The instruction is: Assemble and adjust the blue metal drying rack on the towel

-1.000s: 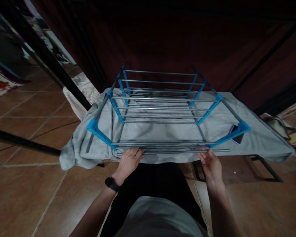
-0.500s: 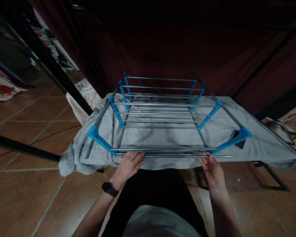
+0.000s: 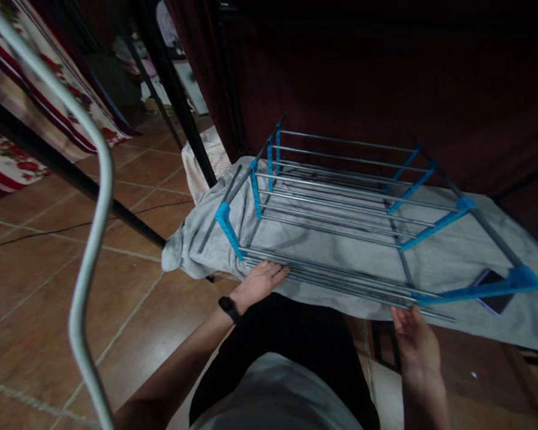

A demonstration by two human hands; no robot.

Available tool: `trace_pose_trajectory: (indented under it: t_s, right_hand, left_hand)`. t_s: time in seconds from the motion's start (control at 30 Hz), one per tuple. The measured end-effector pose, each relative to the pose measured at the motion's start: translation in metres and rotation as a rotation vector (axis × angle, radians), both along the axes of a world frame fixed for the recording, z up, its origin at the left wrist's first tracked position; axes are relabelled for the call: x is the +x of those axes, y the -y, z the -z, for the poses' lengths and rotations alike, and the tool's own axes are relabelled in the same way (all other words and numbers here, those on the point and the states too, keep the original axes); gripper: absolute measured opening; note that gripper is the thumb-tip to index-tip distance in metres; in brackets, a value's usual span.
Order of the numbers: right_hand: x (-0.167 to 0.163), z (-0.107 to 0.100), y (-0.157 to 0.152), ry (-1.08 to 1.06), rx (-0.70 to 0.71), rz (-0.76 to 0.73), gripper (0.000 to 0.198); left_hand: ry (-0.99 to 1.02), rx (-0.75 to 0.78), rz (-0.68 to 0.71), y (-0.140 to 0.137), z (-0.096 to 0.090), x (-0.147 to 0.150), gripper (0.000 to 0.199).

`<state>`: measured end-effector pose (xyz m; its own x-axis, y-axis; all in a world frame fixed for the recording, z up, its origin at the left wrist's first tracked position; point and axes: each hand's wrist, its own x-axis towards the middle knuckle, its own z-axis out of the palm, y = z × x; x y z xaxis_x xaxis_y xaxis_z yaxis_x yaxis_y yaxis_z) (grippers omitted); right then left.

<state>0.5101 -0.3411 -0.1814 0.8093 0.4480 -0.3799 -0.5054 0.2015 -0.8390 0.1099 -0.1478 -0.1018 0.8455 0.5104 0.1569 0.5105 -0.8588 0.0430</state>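
A rack with metal rods and blue plastic brackets [image 3: 256, 194] lies on a grey cloth [image 3: 197, 254] in front of me. Along its near side run several metal rods [image 3: 341, 285] close together. My left hand [image 3: 260, 285], a dark band on its wrist, has its fingers curled over these rods near the left bracket. With fingertips and thumb, my right hand [image 3: 416, 334] grips the near rod close to its right end, which sticks out past the bracket. The undersides of the left fingers are hidden.
A phone [image 3: 500, 303] lies on the cloth, partly under the right bracket. A pale bent tube [image 3: 106, 173] rises close on my left. Behind the rack hangs a dark red curtain [image 3: 341, 89]. Black metal bars [image 3: 134, 220] and a cable cross the tiled floor at left.
My view has turned left, so the rack appears farther right and slanted, and the pale tube has come into view. Both hands stay at the near rods.
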Motion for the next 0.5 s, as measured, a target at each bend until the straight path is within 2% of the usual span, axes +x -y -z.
trace_pose_trajectory:
  t_s: [0.17, 0.33, 0.5]
  right_hand:
    - [-0.0073, -0.0009, 0.0010, -0.052, -0.028, -0.020, 0.020]
    - [-0.0078, -0.0012, 0.0013, 0.014, -0.010, -0.076, 0.022]
    - [-0.0041, -0.0022, -0.0003, 0.062, -0.006, -0.078, 0.028]
  left_hand:
    - [-0.029, 0.047, 0.023, -0.0011, 0.0036, -0.0020, 0.037]
    - [-0.014, 0.065, 0.037, -0.0052, 0.0077, 0.0004, 0.035]
    - [-0.009, 0.002, 0.017, -0.0067, 0.0075, 0.0027, 0.036]
